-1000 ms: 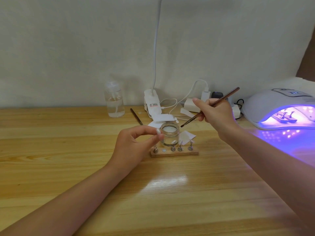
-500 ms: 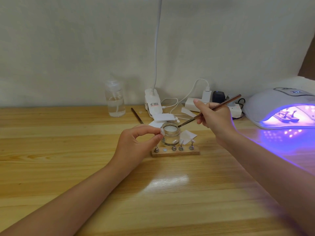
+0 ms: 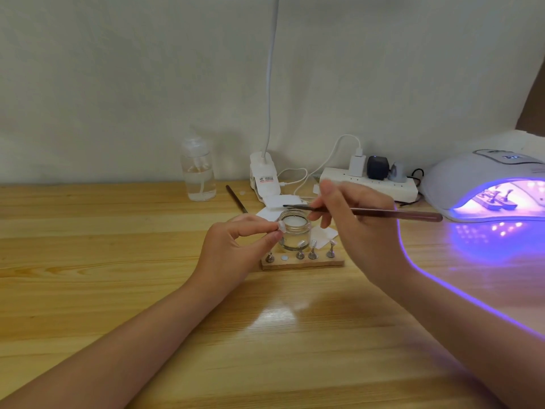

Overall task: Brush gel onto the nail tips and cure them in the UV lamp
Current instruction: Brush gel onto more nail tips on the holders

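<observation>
My left hand [image 3: 236, 249] pinches a small pale nail tip [image 3: 280, 226] between thumb and forefinger, just left of a clear glass gel jar [image 3: 295, 233]. My right hand [image 3: 351, 222] grips a thin brown brush [image 3: 383, 213], held almost level, with its dark bristle end over the far rim of the jar. In front of the jar lies a wooden holder [image 3: 303, 262] with several metal stands, some bearing nail tips. At the far right the white UV lamp [image 3: 477, 178] glows purple, with another holder of tips [image 3: 498, 199] inside.
A clear pump bottle [image 3: 198, 172] stands at the back left. A second brush [image 3: 236, 199], a white clip lamp base [image 3: 264, 178], white pads [image 3: 281, 202] and a power strip [image 3: 368, 184] with plugs lie behind the jar. Bare wooden table [image 3: 118, 261] spreads in front.
My right hand has swung the brush from a steep slant to nearly level and moved it left, so its tip now sits over the jar. My left hand holds still.
</observation>
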The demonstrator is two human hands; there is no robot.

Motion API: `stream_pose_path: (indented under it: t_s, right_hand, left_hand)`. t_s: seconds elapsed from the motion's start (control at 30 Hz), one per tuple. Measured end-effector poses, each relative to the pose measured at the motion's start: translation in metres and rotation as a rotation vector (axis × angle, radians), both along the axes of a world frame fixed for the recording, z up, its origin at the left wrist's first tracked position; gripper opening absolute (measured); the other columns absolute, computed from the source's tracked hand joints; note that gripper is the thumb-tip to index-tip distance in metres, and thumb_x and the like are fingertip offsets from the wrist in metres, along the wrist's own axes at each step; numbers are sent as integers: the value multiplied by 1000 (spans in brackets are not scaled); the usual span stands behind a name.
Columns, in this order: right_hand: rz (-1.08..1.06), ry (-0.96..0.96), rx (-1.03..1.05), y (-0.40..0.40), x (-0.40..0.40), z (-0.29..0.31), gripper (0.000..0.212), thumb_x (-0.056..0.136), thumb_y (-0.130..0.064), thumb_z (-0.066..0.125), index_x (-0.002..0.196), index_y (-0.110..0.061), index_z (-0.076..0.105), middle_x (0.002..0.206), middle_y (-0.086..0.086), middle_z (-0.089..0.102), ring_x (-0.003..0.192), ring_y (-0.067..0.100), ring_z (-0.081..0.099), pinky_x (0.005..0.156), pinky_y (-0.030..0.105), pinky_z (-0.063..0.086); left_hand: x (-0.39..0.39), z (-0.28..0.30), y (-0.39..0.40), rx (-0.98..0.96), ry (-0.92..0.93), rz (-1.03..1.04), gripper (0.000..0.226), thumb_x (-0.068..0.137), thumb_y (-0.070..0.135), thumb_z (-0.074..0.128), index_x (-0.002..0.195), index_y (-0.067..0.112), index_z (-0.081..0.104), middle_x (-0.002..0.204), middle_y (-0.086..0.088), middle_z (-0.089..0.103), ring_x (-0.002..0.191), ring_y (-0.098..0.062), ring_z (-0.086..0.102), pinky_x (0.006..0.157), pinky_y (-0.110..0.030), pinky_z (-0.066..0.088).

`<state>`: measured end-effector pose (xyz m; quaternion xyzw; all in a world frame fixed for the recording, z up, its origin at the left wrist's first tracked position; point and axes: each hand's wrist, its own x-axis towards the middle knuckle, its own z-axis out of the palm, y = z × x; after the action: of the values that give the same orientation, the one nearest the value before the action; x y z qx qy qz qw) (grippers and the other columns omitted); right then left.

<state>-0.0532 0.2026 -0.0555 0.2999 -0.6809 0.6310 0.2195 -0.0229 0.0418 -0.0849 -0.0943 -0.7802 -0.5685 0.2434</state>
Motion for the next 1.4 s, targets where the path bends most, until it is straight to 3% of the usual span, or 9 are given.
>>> stream_pose_path:
  t_s: [0.13, 0.53, 0.73, 0.87, 1.0, 1.17, 1.4]
  right_hand:
    - [-14, 23, 43, -2, 4, -5, 31, 88, -31, 52, 65, -15, 65, 56, -7, 63, 51, -1, 57, 56, 8, 40]
    - [39, -31, -3, -3, 8, -9, 39, 84, -32, 47, 64, -5, 66, 53, -7, 61, 47, -1, 55, 51, 7, 39]
    - [-6, -47, -51, -4, 6, -8, 38, 84, -34, 47, 62, -10, 65, 52, -7, 61, 48, 0, 54, 54, 9, 39]
    - [0, -58, -1, -6, 7, -10, 38, 83, -34, 48, 67, -5, 67, 57, -3, 63, 50, -2, 56, 53, 9, 40]
    - [24, -87, -52, -4, 8, -10, 41, 84, -35, 46, 60, -7, 65, 49, -6, 61, 45, 1, 54, 51, 10, 39]
    - [-12, -70, -59, -3, 7, -10, 40, 93, -24, 48, 59, -12, 65, 50, -4, 61, 46, 0, 53, 54, 9, 39]
    - [14, -61, 5, -5, 9, -10, 39, 83, -35, 47, 62, -8, 66, 53, -5, 62, 47, 1, 54, 49, 11, 40]
  left_hand:
    - [-1, -1, 0, 3, -19, 12, 15, 73, 6, 72, 87, 10, 73, 77, 4, 67, 74, 2, 60, 75, -9, 43]
    - [0, 0, 1, 6, -30, 32, 11, 74, 6, 72, 83, 14, 73, 74, 7, 66, 73, 4, 59, 72, -6, 41]
    - [0, 0, 1, 2, -25, 29, 12, 74, 6, 72, 82, 15, 74, 70, 12, 65, 72, 5, 59, 72, -6, 41]
    - [0, -1, 1, 2, -22, 28, 12, 74, 7, 72, 81, 16, 74, 69, 13, 65, 71, 5, 58, 71, -5, 40]
    - [-1, -1, 1, 5, -19, 33, 14, 74, 7, 72, 77, 21, 73, 68, 14, 65, 72, 6, 59, 71, -4, 40]
    - [-1, -1, 0, 13, -17, 34, 17, 74, 6, 72, 73, 23, 72, 65, 17, 65, 73, 6, 59, 73, -6, 41]
    - [0, -1, 0, 1, -20, 49, 17, 74, 6, 73, 74, 23, 72, 68, 13, 65, 73, 5, 59, 75, -7, 41]
